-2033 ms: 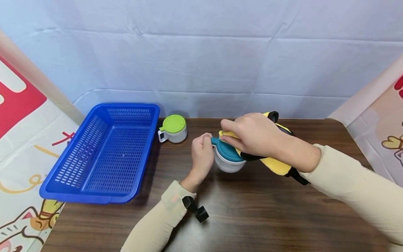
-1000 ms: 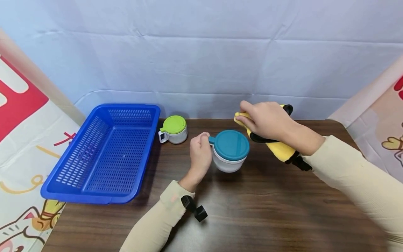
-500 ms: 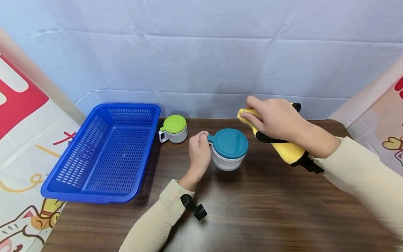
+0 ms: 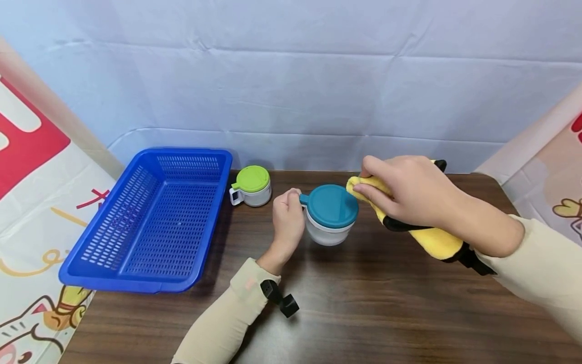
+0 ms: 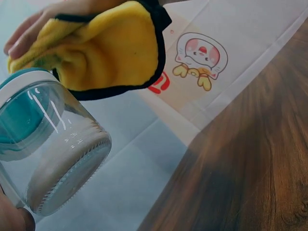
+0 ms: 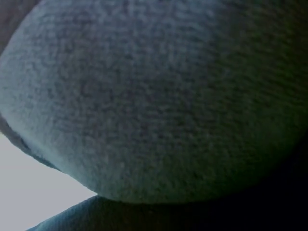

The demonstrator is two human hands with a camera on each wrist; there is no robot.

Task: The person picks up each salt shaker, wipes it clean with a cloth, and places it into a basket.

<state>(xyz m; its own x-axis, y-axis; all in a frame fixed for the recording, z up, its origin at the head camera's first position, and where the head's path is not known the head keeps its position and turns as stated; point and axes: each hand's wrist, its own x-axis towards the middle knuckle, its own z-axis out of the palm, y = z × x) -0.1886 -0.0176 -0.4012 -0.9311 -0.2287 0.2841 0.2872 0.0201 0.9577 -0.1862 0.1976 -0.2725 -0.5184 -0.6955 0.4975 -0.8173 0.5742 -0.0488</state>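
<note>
Head view: left hand (image 4: 288, 218) curled round the handle side of the teal-lidded glass jar (image 4: 329, 214), which stands mid-table (image 4: 364, 313); right hand (image 4: 406, 189) grips a bunched yellow cloth (image 4: 434, 241), its front fold touching the lid's right rim; green-lidded jar (image 4: 250, 186) stands just beside the blue basket (image 4: 150, 222), apart from both hands.

Left wrist view: jar (image 5: 45, 149) seen from the side, clear wall, teal lid; cloth (image 5: 103, 48) against the lid edge, right-hand fingertips (image 5: 21, 38) pinching its fold.

Right wrist view: only blurred cloth (image 6: 154, 106) fills the frame; grip not visible here.
</note>
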